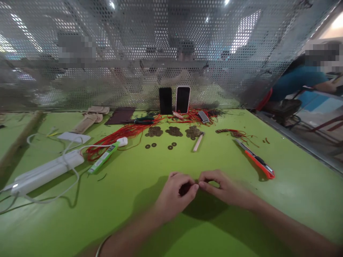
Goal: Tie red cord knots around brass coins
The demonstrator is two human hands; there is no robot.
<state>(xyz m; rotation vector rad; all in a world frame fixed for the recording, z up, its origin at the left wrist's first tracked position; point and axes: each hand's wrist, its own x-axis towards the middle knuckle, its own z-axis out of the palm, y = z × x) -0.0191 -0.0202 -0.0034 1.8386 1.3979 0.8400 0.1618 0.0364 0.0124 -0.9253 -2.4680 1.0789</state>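
My left hand (178, 191) and my right hand (221, 187) meet over the front middle of the green table (128, 160). Thumb and fingers of each are pinched together, the tips touching or nearly so. Whatever lies between them is too small and covered to make out. Beyond the hands are three piles of holed coins, a left pile (154, 131), a middle pile (174, 131) and a right pile (193, 132). Several loose coins lie in front, one being a single coin (170, 147). A small wooden-handled hammer (198, 142) rests by the right pile.
An orange utility knife (258, 162) lies at right with its blade showing, near a corded coin string (227, 131). At left are red cords (115, 141), a green-white packet (104, 157) and a white power strip (48, 171) with loops of cable. Two phones lean against the perforated screen (120, 82).
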